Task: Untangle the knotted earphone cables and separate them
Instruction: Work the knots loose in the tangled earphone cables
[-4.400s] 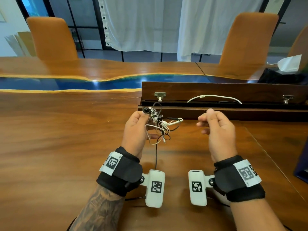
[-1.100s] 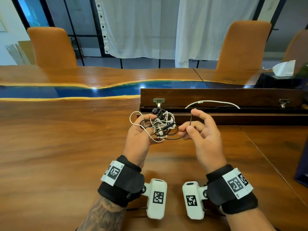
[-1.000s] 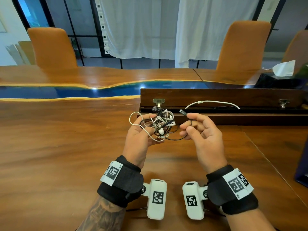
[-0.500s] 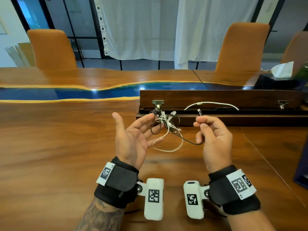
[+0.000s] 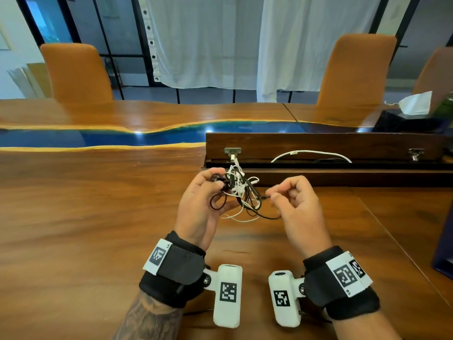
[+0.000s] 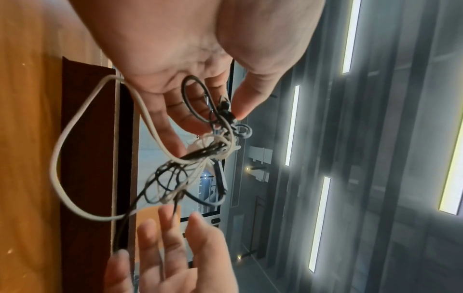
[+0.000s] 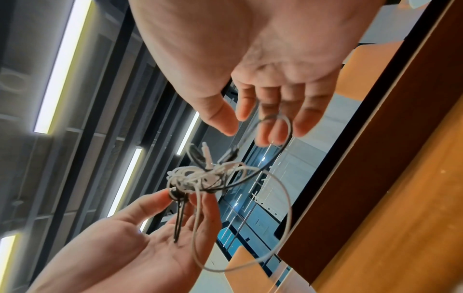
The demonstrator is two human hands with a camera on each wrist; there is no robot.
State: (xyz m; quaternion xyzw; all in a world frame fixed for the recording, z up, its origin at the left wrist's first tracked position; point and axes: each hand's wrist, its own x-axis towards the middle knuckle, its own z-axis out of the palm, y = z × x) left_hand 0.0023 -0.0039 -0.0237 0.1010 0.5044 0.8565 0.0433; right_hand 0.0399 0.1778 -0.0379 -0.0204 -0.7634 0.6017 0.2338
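A knotted tangle of black and white earphone cables hangs above the wooden table. My left hand pinches the black part of the knot between thumb and fingers, and a black loop lies across its palm. A white loop droops below the knot. My right hand is just right of the tangle with curled fingers, pinching the free end of the black cable. In the right wrist view that black cable loops round the right hand's fingertips and runs back into the knot.
A long dark wooden box stands open just behind the hands, with a white cable lying in it. A blue resin strip crosses the table. Orange chairs stand at the far side. A tissue box sits far right.
Half a second ago the left hand lay open, palm up, under the tangle; now it has closed on the knot. The right hand has brought the black cable end down and leftward.
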